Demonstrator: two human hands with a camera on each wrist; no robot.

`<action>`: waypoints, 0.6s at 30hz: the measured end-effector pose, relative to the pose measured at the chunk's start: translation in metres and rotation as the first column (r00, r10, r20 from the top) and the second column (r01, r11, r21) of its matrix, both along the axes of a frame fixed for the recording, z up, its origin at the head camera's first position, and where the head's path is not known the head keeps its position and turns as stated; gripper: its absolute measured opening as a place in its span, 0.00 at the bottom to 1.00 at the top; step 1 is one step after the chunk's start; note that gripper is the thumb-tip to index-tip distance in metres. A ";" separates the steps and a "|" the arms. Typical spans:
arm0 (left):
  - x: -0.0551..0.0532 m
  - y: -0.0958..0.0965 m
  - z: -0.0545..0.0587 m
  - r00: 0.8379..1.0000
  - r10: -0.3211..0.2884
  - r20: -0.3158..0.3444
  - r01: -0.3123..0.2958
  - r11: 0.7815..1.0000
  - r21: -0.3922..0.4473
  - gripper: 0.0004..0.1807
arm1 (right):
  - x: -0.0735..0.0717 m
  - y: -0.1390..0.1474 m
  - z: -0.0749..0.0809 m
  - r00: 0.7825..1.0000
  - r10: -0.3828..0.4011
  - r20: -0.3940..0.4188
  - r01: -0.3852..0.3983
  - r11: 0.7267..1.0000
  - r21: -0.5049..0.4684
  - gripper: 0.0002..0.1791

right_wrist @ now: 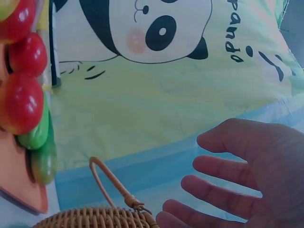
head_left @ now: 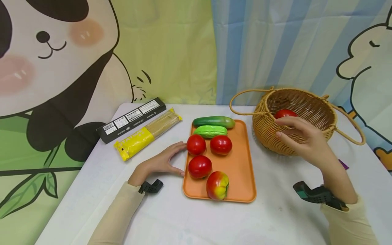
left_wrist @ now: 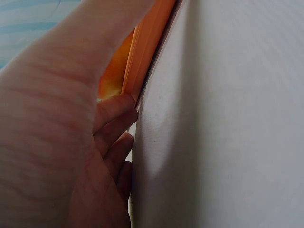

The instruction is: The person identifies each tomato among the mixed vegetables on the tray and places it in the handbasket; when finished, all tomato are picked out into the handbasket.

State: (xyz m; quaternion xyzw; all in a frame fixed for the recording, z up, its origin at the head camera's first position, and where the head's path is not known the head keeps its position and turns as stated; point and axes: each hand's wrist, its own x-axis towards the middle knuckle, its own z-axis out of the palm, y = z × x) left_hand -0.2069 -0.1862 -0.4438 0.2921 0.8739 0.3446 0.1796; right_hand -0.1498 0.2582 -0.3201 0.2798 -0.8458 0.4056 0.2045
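My left hand [head_left: 162, 161] rests at the left edge of the orange tray [head_left: 242, 163], fingers spread and touching the rim. On that tray lie a dark green cucumber [head_left: 214, 121], a light green ridged vegetable [head_left: 210, 131], three red tomatoes [head_left: 221, 145] and a red-and-yellow fruit or pepper [head_left: 216, 185]. Over the front rim of the wicker basket [head_left: 272, 139] hovers my right hand [head_left: 310, 141], holding nothing; the right wrist view shows its fingers [right_wrist: 223, 171] apart and loosely extended. Inside the basket a red tomato [head_left: 285, 113] is partly visible behind this hand.
A black box [head_left: 131, 119] and a yellow packet of noodles [head_left: 148, 134] lie at the table's back left. The basket's loop handles [head_left: 242, 92] stick out on both sides. A printed curtain [head_left: 174, 51] hangs behind the table. A small purple item [head_left: 343, 164] lies beside the right wrist.
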 end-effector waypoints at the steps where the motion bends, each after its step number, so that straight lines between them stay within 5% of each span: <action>1: 0.000 0.000 0.000 1.000 0.001 0.000 -0.001 1.000 0.000 0.57 | 0.000 -0.001 -0.001 1.000 0.003 0.000 -0.003 1.000 0.007 0.27; 18: 0.001 0.000 0.001 1.000 0.013 0.015 -0.013 1.000 -0.010 0.57 | -0.002 -0.027 -0.013 0.987 0.157 0.037 -0.159 0.985 0.071 0.26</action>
